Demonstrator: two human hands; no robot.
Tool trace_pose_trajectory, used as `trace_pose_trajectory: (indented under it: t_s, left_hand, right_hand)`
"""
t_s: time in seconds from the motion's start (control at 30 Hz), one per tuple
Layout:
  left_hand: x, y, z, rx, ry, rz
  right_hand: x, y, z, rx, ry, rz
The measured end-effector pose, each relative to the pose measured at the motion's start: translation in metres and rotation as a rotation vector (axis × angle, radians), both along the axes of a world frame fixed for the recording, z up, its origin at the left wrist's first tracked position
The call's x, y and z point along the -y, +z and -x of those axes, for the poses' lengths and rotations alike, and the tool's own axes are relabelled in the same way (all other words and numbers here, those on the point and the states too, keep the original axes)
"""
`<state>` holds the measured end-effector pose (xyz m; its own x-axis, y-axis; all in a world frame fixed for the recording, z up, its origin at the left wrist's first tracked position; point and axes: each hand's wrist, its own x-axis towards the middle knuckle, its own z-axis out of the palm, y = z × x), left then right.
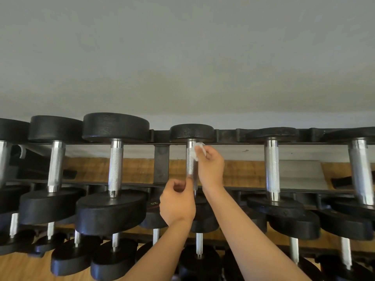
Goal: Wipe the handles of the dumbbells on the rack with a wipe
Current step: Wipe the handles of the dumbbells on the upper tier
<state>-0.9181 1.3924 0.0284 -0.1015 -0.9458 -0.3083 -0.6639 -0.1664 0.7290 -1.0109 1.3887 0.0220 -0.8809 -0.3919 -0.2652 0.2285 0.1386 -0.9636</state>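
1. At the far left, a row of black dumbbells (55, 165) lay crosswise on the top tier of the rack (161, 163). Their heads sat on the two rails, and their knurled steel bars spanned the gap between.
2. Next along, the largest dumbbell (115, 167) sat just left of the rack's upright brace.
3. Right of the brace lay a smaller dumbbell (191, 131), its handle (190, 163) running from the far head toward the camera.
4. The left hand (177, 201) was at the near end of that handle, fingers curled in, one fingertip touching the steel. Whether it gripped the bar could not be told.
5. The right hand (211, 167) pinched a small crumpled white wipe (197, 150) between thumb and fingers. It pressed the wipe against the right side of the handle's far end, just below the far head.
6. Further right, two more dumbbells (273, 169) rested on the same tier, well apart from both hands.
7. Smaller lower-tier dumbbells (198, 243) lay beneath, and a grey wall (182, 57) rose behind.
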Motion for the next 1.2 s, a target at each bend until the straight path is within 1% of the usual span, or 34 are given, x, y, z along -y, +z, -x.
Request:
trace_pose_trajectory:
  t_s: [0.07,0.1,0.13,0.2,0.23,0.27,0.4,0.53,0.63,0.67,0.77,0.83,0.93,0.97,1.0,1.1,1.13,1.17,1.2]
  left_hand:
    - [0.000,-0.001,-0.001,-0.003,-0.002,-0.005]
    - [0.000,-0.002,-0.001,-0.006,-0.002,-0.006]
    - [-0.001,-0.003,-0.002,-0.010,-0.002,-0.004]
    - [0.000,-0.003,-0.002,-0.029,-0.003,0.003]
    - [0.000,-0.003,-0.002,-0.039,-0.002,0.004]
    - [0.000,-0.003,-0.002,-0.045,0.002,0.004]
    - [-0.001,-0.004,-0.003,-0.043,0.018,0.004]
    - [0.000,-0.004,-0.003,-0.049,0.014,0.011]
    - [0.000,-0.005,-0.002,-0.053,0.022,0.005]
    - [-0.001,-0.005,-0.002,-0.051,0.024,0.004]
    - [-0.001,-0.007,-0.004,-0.051,0.023,0.001]
    - [-0.001,-0.007,-0.004,-0.055,0.021,0.000]
    - [0.001,-0.007,-0.002,-0.055,0.020,-0.005]
    - [0.000,-0.006,-0.003,-0.053,0.021,-0.008]
    - [0.000,-0.006,-0.004,-0.052,0.022,-0.010]
    - [0.000,-0.006,-0.004,-0.061,0.019,-0.016]
    - [0.001,-0.006,-0.004,-0.066,0.018,-0.016]
    - [0.001,-0.006,-0.003,-0.069,0.019,-0.016]
    - [0.001,-0.005,-0.002,-0.066,0.020,-0.016]
  right_hand:
    - [0.002,0.003,0.007,0.177,0.026,0.039]
    - [0.002,0.004,0.008,0.197,0.035,0.038]
    - [0.001,0.005,0.005,0.125,0.031,0.011]
    - [0.000,0.005,-0.003,-0.123,-0.009,-0.044]
    - [-0.001,0.004,-0.006,-0.186,-0.027,-0.041]
    - [0.000,0.003,-0.007,-0.190,-0.040,-0.034]
    - [0.005,-0.001,-0.001,-0.004,-0.072,-0.014]
    - [0.004,0.002,-0.013,0.019,-0.094,0.060]
    - [0.008,0.007,-0.001,0.185,-0.126,0.088]
    - [0.008,0.009,0.001,0.227,-0.121,0.088]
    - [0.001,0.006,-0.010,0.211,-0.106,0.082]
    - [-0.002,0.005,-0.009,0.236,-0.093,0.080]
    - [0.007,0.010,0.010,0.394,-0.014,0.072]
    - [0.008,0.010,0.013,0.420,0.009,0.068]
    - [0.008,0.012,0.010,0.401,0.015,0.071]
    - [0.001,0.006,-0.007,0.165,-0.019,0.049]
    - [0.000,0.007,-0.008,0.126,-0.032,0.046]
    - [0.002,0.007,-0.005,0.137,-0.034,0.038]
    - [0.006,0.011,0.001,0.193,-0.024,0.031]
